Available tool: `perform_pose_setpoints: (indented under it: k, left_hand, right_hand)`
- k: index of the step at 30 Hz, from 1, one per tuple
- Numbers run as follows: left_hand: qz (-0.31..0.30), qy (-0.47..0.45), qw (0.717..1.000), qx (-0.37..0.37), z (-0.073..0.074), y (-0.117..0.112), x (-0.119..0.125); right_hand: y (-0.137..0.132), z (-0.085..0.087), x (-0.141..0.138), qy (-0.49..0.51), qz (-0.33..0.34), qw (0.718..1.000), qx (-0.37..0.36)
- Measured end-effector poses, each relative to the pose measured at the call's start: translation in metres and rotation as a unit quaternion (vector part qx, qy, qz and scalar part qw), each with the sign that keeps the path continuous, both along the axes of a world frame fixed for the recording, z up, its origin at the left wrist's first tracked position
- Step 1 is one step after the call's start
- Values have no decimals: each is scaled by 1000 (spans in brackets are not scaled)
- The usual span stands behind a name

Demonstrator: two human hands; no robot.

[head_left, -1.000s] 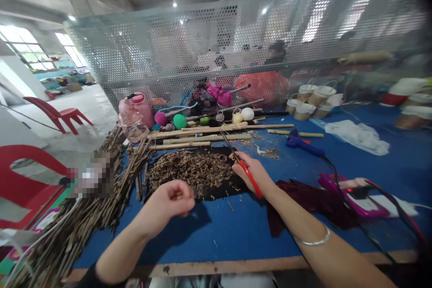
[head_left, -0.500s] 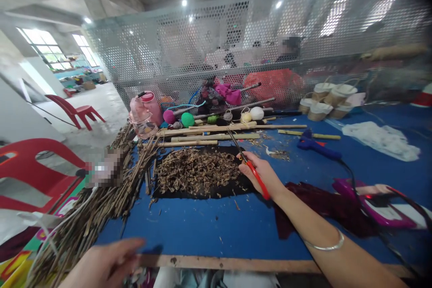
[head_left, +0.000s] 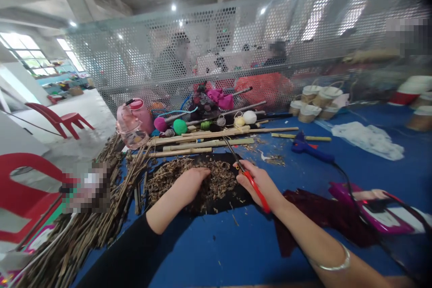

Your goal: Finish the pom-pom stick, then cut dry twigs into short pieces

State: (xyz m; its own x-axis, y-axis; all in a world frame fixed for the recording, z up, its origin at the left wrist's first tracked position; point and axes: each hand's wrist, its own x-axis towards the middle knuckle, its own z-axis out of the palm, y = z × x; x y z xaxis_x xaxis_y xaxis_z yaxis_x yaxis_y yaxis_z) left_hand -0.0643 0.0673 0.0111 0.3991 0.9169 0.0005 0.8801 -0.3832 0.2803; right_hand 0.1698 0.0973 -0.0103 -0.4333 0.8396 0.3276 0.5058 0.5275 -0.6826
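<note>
My right hand [head_left: 258,184] grips scissors with red handles [head_left: 253,184]; their blades point away from me over the far right edge of a black cloth [head_left: 216,209]. On that cloth lies a heap of dry brown plant scraps [head_left: 165,177]. My left hand [head_left: 191,184] reaches into the middle of the heap with its fingers curled downward. The fingertips are mostly hidden, and whatever they hold cannot be made out. Right of the cloth, a dark red fabric piece [head_left: 313,211] lies under and beside my right forearm.
Bundled thin sticks [head_left: 91,216] line the table's left side. Behind the heap lie bamboo sticks [head_left: 209,145], yarn balls [head_left: 180,126] and a pink jug [head_left: 141,114]. To the right are a blue glue gun [head_left: 310,148], white material [head_left: 367,139] and paper-covered cups [head_left: 308,112]. A perforated metal screen [head_left: 135,54] stands behind.
My left hand has moved from the table's front edge forward and right into the heap of plant scraps, its fingers curling. My right hand keeps its grip on the scissors. The view has shifted slightly.
</note>
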Motion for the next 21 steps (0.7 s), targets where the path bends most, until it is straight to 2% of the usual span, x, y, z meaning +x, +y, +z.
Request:
perform_pose_setpoints:
  k: [7, 12, 18, 21]
  left_hand:
    - [34, 32, 999, -17, -2, 21, 1]
    - [62, -17, 997, 32, 2, 30, 10]
    - [36, 2, 999, 9, 5, 29, 33]
    - [73, -24, 997, 27, 11, 27, 36]
  right_hand:
    - [-1, 0, 1, -5, 12, 1000, -5]
    - [0, 3, 1, 9, 11, 1000, -9]
    - [0, 7, 1, 19, -5, 1000, -17]
    - [1, 7, 2, 28, -9, 999, -19]
